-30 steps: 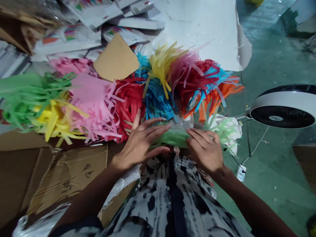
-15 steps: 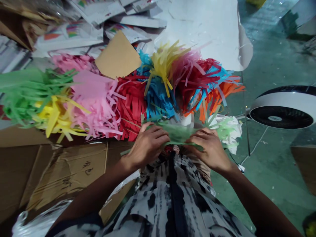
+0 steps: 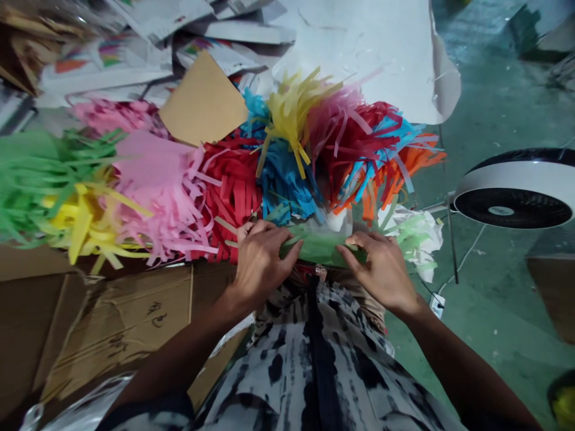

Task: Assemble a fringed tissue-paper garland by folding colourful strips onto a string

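A light green fringed tissue paper (image 3: 321, 244) is stretched between my two hands, close to my body at the table's front. My left hand (image 3: 265, 254) grips its left part, thumb on top and fingers curled behind. On the right, my right hand (image 3: 381, 269) pinches the other part between thumb and fingers. Pale green strips (image 3: 411, 236) stick out beyond my right hand. Just past my hands lie a red fringed tissue bundle (image 3: 231, 191) and a blue fringed bundle (image 3: 287, 185).
Pink (image 3: 157, 185), yellow (image 3: 81, 221) and green tissue fringes (image 3: 40, 173) lie to the left. A tan card (image 3: 206, 99) rests behind them, before several printed packs (image 3: 108, 63). A cardboard box (image 3: 121, 317) stands front left; a white fan (image 3: 516, 188) is at right.
Both thumbs have moved on the green tissue paper, and it now lies flatter between my hands. The view has shifted slightly, with the pile at left appearing further left.
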Tool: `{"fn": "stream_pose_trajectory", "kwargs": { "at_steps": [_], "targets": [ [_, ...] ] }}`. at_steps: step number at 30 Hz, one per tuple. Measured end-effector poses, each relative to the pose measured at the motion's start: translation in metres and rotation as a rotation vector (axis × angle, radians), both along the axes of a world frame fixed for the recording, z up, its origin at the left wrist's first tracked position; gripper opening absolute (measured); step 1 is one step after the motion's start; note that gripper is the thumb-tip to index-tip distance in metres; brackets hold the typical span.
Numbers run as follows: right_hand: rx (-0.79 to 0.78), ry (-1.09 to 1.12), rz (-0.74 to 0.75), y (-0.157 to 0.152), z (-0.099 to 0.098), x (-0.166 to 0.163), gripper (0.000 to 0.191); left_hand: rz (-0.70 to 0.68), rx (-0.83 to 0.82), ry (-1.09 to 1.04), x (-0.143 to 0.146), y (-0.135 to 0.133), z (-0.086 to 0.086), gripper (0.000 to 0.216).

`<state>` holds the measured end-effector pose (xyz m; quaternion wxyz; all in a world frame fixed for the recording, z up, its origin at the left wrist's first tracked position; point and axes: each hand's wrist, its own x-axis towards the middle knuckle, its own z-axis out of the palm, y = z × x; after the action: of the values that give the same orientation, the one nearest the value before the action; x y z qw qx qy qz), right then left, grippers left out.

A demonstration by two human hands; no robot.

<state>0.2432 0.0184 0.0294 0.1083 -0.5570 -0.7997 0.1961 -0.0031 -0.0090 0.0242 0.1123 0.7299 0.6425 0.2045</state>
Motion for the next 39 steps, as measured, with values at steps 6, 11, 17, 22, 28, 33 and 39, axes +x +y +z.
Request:
{"fn": "stream_pose_trajectory", "kwargs": {
  "at_steps": [6,11,17,22,28,33,39],
  "targets": [
    [0.049,-0.044,-0.019,0.002,-0.007,-0.002,0.026,-0.005,0.004,0.033,0.000,0.005,-0.003,0.026],
    [0.061,-0.090,-0.029,0.006,-0.009,-0.005,0.028,-0.021,0.008,0.052,0.000,0.006,-0.005,0.027],
    [0.033,-0.138,-0.054,0.009,-0.003,-0.008,0.025,-0.033,0.031,0.107,0.001,0.006,-0.006,0.023],
    [0.100,-0.173,-0.032,0.008,-0.005,-0.011,0.029,-0.143,0.223,0.128,0.002,0.000,0.001,0.036],
    [0.330,-0.289,-0.028,0.000,0.001,-0.011,0.025,-0.535,0.247,0.155,0.016,-0.018,-0.016,0.040],
    [0.562,-0.193,0.171,-0.023,-0.001,-0.001,0.028,-0.498,0.235,0.141,0.022,-0.023,-0.027,0.042],
    [0.650,-0.107,0.249,-0.033,-0.020,0.011,0.021,-0.472,0.293,0.086,-0.014,-0.021,-0.021,0.031]
  ]
}}
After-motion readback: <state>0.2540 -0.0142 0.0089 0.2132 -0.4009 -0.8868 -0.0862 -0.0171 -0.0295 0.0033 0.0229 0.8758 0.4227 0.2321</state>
